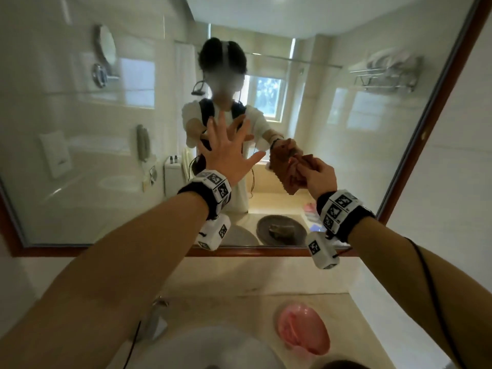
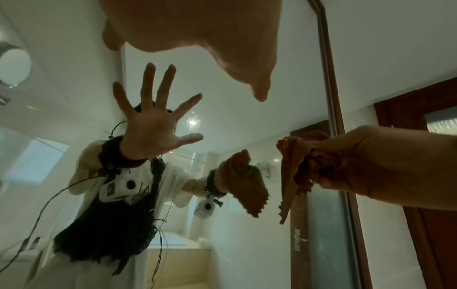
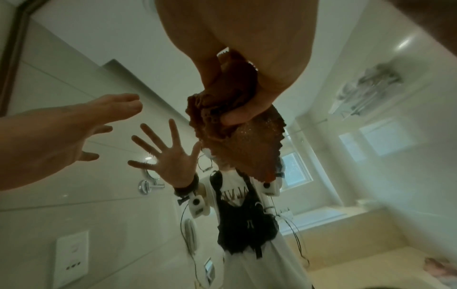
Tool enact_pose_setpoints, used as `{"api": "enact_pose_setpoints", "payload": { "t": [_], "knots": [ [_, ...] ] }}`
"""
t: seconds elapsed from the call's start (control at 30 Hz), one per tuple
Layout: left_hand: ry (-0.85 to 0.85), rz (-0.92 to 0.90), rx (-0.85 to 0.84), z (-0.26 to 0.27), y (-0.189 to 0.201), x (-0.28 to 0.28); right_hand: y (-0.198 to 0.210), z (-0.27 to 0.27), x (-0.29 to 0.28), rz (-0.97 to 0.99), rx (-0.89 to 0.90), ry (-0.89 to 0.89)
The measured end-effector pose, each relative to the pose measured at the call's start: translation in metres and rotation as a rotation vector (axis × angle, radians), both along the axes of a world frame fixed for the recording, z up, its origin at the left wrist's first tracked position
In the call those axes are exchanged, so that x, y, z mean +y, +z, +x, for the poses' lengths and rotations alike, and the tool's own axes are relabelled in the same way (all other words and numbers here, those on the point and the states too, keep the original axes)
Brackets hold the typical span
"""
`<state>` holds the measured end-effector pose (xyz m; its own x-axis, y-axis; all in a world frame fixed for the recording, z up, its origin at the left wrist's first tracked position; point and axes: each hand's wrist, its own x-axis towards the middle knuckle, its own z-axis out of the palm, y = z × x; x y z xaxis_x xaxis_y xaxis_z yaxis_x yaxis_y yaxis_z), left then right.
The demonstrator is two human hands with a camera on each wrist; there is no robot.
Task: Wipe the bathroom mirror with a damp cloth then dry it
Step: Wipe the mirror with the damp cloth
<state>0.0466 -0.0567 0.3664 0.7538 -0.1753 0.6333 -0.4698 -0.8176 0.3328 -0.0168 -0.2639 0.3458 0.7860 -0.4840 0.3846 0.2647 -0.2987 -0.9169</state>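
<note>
Holding the left hand (image 1: pixel 226 153) up before the mirror (image 1: pixel 80 155), fingers spread wide and straight, carrying nothing; impossible to say whether the fingertips are touching the glass. Gripping a bunched brown cloth (image 1: pixel 292 171) in the right hand (image 1: pixel 318 177), fingers curled tight round it, a zigzag-edged corner hanging loose below the fist. Keeping the cloth close against the mirror's lower middle, just right of the spread hand; contact with the glass cannot be judged. Showing the same from the wrist views: left hand (image 3: pixel 61 133) open, cloth (image 2: pixel 294 172) clamped in the right hand (image 2: pixel 371 162). Lying on the counter (image 1: pixel 239 278) below, near its front right, a pink dish (image 1: pixel 303 331), beside the white basin (image 1: pixel 213 350) and faucet (image 1: pixel 155 319).
</note>
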Motion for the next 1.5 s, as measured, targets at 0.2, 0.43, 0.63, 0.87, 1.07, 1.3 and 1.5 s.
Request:
{"api": "enact_pose_setpoints", "payload": {
  "t": [0.2, 0.43, 0.63, 0.87, 1.07, 1.3, 1.5],
  "knots": [
    [0.108, 0.041, -0.132, 0.016, 0.046, 0.007, 0.06, 0.008, 0.002, -0.071, -0.098, -0.057],
    [0.175, 0.107, -0.156, 0.029, 0.094, -0.014, 0.121, 0.013, -0.021, -0.126, -0.225, -0.138],
    [0.195, 0.12, -0.154, 0.034, 0.106, -0.04, 0.146, 0.018, -0.054, -0.301, -0.184, -0.298],
    [0.241, 0.095, -0.224, 0.033, 0.104, -0.046, 0.157, 0.045, -0.069, -0.51, -0.104, -0.466],
    [0.279, 0.131, -0.263, 0.039, 0.104, -0.043, 0.155, 0.066, -0.057, -0.665, -0.139, -0.517],
    [0.297, 0.119, -0.275, 0.041, 0.1, -0.047, 0.145, 0.071, -0.043, -0.85, -0.18, -0.435],
    [0.307, 0.123, -0.265, 0.042, 0.097, -0.048, 0.136, 0.065, -0.057, -0.922, -0.196, -0.4]
  ]
}}
